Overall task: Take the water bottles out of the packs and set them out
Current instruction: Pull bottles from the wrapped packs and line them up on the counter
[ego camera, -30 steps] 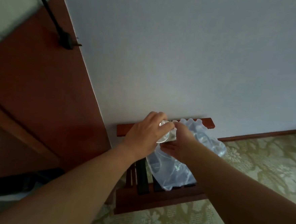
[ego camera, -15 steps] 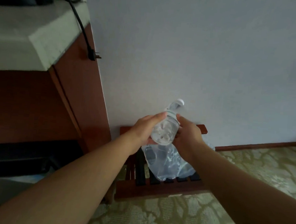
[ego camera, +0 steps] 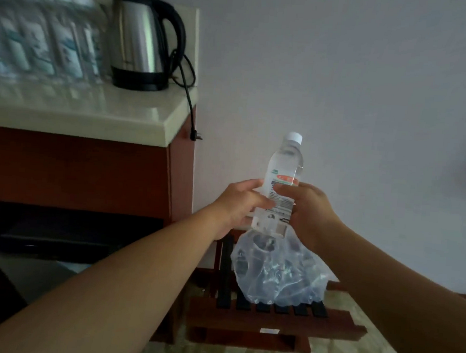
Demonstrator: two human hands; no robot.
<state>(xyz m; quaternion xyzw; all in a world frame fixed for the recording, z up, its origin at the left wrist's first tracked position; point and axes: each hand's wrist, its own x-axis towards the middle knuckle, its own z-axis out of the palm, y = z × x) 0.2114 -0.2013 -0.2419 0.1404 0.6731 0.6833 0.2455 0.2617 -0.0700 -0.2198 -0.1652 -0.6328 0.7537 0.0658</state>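
Moved: water bottle (ego camera: 283, 174) lifted way higher than half a sec ago, almost upright now, cap on top.
Left hand (ego camera: 238, 204): fingers curled round the label from the left.
Right hand (ego camera: 310, 212): gripping the same bottle from the right.
Plastic wrap (ego camera: 274, 273): crumpled, mouth right at the bottle's base, sagging over the wooden rack (ego camera: 271, 325).
Counter (ego camera: 93, 111): kettle (ego camera: 142, 40), plus a blurry row of bottles (ego camera: 40, 36) beside it.

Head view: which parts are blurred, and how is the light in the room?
Head view: the bottles on the counter are smeared by motion blur; the kettle is slightly soft; the water bottle between the left hand and right hand is sharper, though its label print is unreadable; the room is dim, with a pale sheen on the counter.
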